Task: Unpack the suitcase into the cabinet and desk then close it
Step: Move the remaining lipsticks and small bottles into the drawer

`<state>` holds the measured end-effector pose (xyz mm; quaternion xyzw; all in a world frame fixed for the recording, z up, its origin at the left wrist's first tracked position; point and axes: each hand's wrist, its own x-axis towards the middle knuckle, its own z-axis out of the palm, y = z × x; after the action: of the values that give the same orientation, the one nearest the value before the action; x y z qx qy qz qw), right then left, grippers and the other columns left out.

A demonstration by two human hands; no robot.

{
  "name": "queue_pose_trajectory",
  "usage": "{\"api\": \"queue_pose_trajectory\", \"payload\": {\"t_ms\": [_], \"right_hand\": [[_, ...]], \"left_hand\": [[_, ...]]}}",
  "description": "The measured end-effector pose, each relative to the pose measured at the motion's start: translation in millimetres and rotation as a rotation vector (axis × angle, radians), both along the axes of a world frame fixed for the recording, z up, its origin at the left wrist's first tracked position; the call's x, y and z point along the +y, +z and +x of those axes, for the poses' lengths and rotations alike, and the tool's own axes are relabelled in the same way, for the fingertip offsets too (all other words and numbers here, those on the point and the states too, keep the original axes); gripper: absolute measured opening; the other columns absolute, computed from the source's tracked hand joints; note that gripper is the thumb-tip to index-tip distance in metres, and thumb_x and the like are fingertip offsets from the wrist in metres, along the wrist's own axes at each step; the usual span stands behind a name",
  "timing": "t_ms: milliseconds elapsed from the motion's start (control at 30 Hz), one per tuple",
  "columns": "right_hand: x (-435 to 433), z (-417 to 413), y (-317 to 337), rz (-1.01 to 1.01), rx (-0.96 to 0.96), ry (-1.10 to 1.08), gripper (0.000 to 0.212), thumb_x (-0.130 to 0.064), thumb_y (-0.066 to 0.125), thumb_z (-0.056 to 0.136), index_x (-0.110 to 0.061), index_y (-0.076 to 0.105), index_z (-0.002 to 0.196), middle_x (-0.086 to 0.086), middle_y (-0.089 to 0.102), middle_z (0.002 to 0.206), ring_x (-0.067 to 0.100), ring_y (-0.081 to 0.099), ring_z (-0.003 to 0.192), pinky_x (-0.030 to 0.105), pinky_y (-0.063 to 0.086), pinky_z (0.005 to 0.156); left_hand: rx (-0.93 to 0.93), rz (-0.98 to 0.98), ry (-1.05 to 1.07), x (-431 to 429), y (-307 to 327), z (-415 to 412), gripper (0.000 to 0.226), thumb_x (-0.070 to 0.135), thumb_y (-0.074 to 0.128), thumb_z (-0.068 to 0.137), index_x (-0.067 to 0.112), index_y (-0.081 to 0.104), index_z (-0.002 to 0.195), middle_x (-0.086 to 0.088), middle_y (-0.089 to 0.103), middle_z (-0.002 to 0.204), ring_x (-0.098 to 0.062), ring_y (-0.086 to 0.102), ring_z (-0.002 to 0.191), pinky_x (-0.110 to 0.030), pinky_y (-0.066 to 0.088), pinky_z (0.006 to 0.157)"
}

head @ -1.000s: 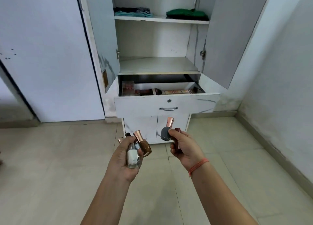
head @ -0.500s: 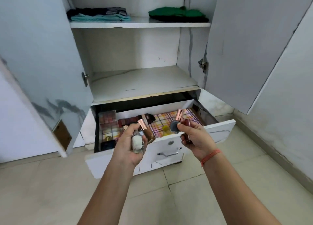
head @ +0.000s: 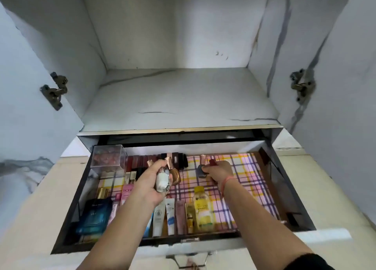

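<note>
Two hands: reaching in over the open drawer point(head: 293, 190) now, no longer hovering short of its front edge as half a second ago.
Left hand point(head: 151, 185): clutching a cluster of nail polish bottles point(head: 162, 181), white and amber glass, rose-gold caps, above the drawer's middle.
Right hand point(head: 218, 173): pinching a grey bottle point(head: 201, 171) with a copper cap, a dark red one point(head: 212, 163) tucked behind the fingers, hanging low over the liner point(head: 250, 180); touching it or not, impossible to tell.
Liner: lying flat, plaid in pink, yellow, purple.
Back-left corner: holding a clear hard box point(head: 107, 155).
Front edge: lining up soft tubes point(head: 169, 214), a yellow bottle point(head: 202, 210), a blue flask point(head: 93, 216).
Cabinet shelf point(head: 179, 98): showing marbled laminate, chipping along the front edge.
</note>
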<state>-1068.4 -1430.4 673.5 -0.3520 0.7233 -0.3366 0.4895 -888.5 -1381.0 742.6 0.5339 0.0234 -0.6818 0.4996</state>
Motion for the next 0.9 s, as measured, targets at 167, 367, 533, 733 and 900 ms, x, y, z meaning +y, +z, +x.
{"api": "queue_pose_trajectory", "payload": {"t_ms": [167,367,533,733,900], "right_hand": [[-43.8,0.7,-36.7,0.045,0.178,0.167,0.015,-0.021,0.073,0.077,-0.011,0.066,0.086,0.009,0.069,0.086,0.026,0.063,0.080,0.035,0.052,0.073],[-51.0,5.1,-47.4,-0.069,0.565,0.329,0.025,-0.040,0.064,0.086,-0.015,0.065,0.089,0.002,0.064,0.088,0.023,0.061,0.084,0.025,0.040,0.066],[-54.7,1.9,-53.2,-0.102,0.512,0.412,0.021,-0.036,0.064,0.086,-0.015,0.063,0.090,0.002,0.064,0.088,0.021,0.058,0.083,0.025,0.038,0.065],[-60.8,13.4,-55.0,-0.102,0.520,0.473,0.022,-0.037,0.064,0.086,-0.017,0.065,0.096,0.002,0.068,0.095,0.023,0.062,0.091,0.027,0.043,0.068],[-62.4,17.4,-60.1,-0.117,0.516,0.449,0.025,-0.039,0.064,0.086,-0.016,0.065,0.096,0.004,0.068,0.095,0.025,0.062,0.090,0.030,0.047,0.070]], "left_hand": [[-0.004,0.079,0.062,-33.0,-23.0,-15.6,0.019,0.009,0.067,0.084,0.007,0.054,0.070,-0.007,0.053,0.056,-0.011,0.051,0.033,-0.017,0.046,0.036],[-0.006,0.105,0.083,-58.0,-35.3,-19.2,0.017,0.009,0.067,0.084,0.007,0.056,0.071,-0.006,0.055,0.047,-0.011,0.052,0.034,-0.016,0.046,0.038],[-0.015,0.129,0.102,-66.7,-41.5,-22.0,0.016,0.009,0.068,0.083,0.007,0.056,0.072,-0.007,0.055,0.056,-0.012,0.053,0.035,-0.017,0.047,0.038],[0.006,0.150,0.091,-72.2,-47.3,-28.6,0.015,0.009,0.068,0.082,0.006,0.056,0.074,-0.008,0.055,0.058,-0.013,0.054,0.034,-0.017,0.046,0.035],[0.019,0.152,0.106,-73.5,-50.6,-23.7,0.015,0.009,0.069,0.081,0.007,0.056,0.075,-0.008,0.057,0.059,-0.012,0.055,0.035,-0.017,0.048,0.038]]}}
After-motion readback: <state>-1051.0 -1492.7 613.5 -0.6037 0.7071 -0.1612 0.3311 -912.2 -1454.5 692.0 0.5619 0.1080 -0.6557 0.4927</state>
